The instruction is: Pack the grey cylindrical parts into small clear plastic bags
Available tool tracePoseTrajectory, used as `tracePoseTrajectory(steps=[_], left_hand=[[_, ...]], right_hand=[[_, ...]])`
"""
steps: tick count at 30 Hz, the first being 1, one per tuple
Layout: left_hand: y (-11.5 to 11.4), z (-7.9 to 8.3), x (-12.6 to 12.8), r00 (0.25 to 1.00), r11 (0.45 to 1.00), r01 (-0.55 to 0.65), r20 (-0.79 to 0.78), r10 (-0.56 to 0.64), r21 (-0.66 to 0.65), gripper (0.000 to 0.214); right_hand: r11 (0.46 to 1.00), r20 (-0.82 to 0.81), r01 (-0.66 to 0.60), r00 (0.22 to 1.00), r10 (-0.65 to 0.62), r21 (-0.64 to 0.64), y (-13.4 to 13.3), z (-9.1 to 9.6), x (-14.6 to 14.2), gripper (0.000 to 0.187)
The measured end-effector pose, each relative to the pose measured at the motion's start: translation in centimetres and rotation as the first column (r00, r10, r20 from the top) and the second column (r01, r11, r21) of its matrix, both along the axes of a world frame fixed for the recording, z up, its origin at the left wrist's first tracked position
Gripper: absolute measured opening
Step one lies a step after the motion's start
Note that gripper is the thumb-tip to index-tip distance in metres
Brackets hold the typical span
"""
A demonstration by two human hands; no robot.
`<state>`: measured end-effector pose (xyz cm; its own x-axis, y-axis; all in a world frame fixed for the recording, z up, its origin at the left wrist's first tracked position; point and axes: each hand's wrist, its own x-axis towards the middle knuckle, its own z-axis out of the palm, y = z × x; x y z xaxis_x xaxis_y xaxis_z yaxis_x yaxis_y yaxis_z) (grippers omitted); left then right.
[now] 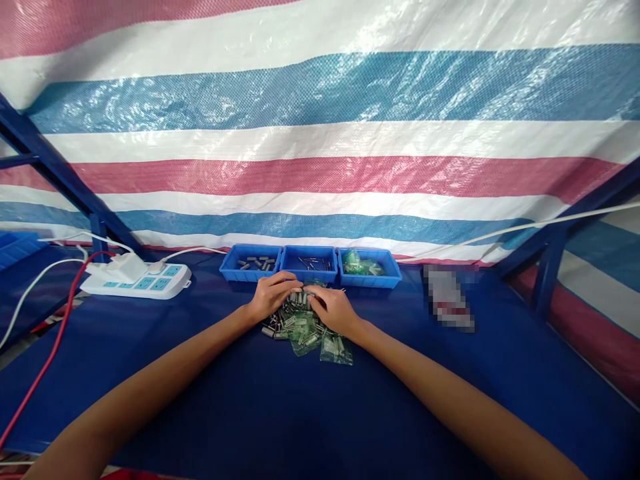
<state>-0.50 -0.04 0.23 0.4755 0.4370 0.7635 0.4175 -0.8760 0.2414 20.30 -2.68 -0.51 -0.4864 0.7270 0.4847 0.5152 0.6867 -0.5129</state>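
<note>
My left hand (271, 295) and my right hand (331, 308) meet over a heap of small metal cylinders and little clear green-tinted bags (305, 328) on the blue table cover (280, 413). Both hands have their fingers curled and pinched together at the fingertips, above the heap. What they pinch is too small to make out. Just beyond them stand three blue trays: the left tray (251, 262) holds several metal cylinders, the middle tray (309, 261) holds thin pins, the right tray (370, 265) holds filled green bags.
A white power strip (140, 279) with plugs, white cables and a red cable (47, 360) lies at the left. A blurred-out item (447, 299) lies to the right. A striped tarp (320, 133) hangs behind, between blue metal frame bars (550, 267).
</note>
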Motion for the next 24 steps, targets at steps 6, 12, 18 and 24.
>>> tracePoseTrajectory(steps=[6,12,18,24], left_hand=[[0.07,-0.03,0.26,0.998,0.999,0.031,0.049,-0.031,-0.015,0.013],[0.05,-0.23,0.3,0.997,0.997,0.051,0.069,-0.046,-0.062,0.011],[0.04,-0.21,0.24,0.997,0.997,0.035,0.071,-0.031,-0.064,0.01],[0.07,-0.08,0.32,0.999,0.999,-0.027,0.034,0.029,-0.037,0.017]], right_hand=[[1.0,0.007,0.001,1.0,-0.001,-0.006,0.02,0.02,0.02,0.029],[1.0,-0.008,0.018,1.0,-0.018,-0.007,-0.06,0.11,0.0,0.028],[1.0,-0.005,0.007,1.0,-0.007,0.002,0.01,0.03,0.01,0.024],[1.0,-0.002,-0.003,1.0,0.003,-0.009,-0.03,0.16,0.07,0.018]])
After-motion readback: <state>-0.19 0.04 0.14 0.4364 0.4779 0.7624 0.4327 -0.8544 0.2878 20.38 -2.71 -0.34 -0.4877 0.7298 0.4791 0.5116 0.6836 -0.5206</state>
